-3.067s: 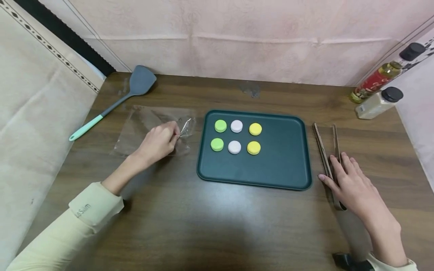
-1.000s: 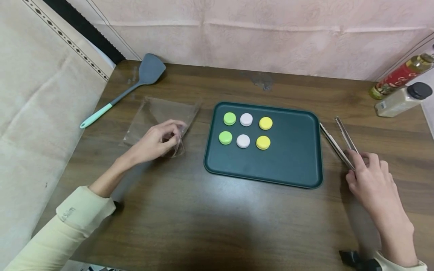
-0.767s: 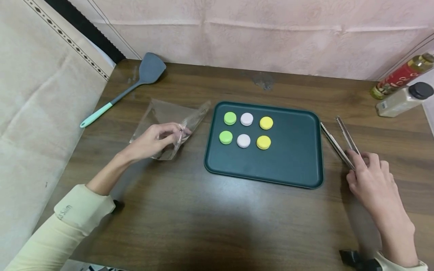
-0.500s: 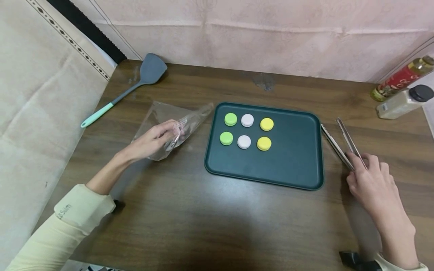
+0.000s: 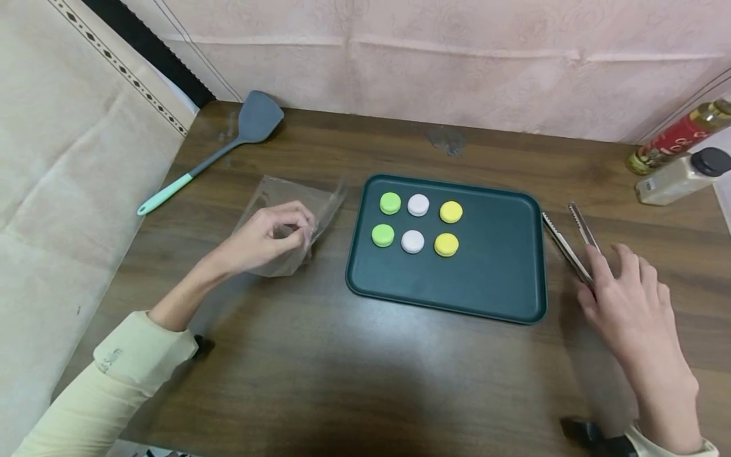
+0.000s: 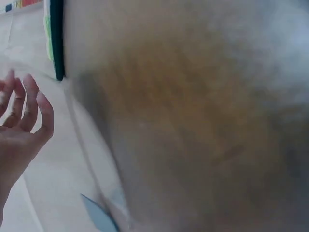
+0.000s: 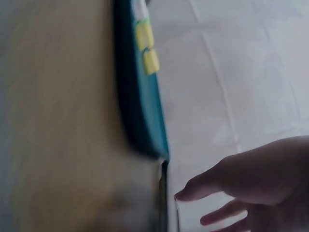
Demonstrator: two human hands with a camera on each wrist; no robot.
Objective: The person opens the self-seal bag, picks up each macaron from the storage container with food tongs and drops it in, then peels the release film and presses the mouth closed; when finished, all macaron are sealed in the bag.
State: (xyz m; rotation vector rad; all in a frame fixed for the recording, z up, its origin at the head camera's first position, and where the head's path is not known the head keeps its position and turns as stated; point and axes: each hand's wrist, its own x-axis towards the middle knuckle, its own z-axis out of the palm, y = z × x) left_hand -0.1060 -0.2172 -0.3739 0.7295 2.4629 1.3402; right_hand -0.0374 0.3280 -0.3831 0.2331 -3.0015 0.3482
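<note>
Over a clear plastic bag (image 5: 285, 190) at the left, my left hand (image 5: 265, 238) has its thumb and fingertips brought close together on the film. The loop of that left hand (image 6: 21, 130) shows in the left wrist view, though the thin film there is hard to make out. On the right, my right hand (image 5: 634, 304) rests on metal tongs (image 5: 565, 246), whose arms are spread; their lower end is hidden under it. In the right wrist view, the right hand (image 7: 256, 188) has its thumb at the tongs' edge and the fingers apart.
A green tray (image 5: 485, 266) lies between the hands, bearing green discs (image 5: 390, 203), white discs (image 5: 412, 241) and yellow discs (image 5: 446, 245). A spatula (image 5: 259, 117) lies back left. An oil bottle (image 5: 676, 136) and a black-capped jar (image 5: 679, 178) stand back right.
The bag first slid right with my left hand; now its raised right edge has drawn back left. My right hand first moved down the tongs and curled; its fingers are now straighter.
</note>
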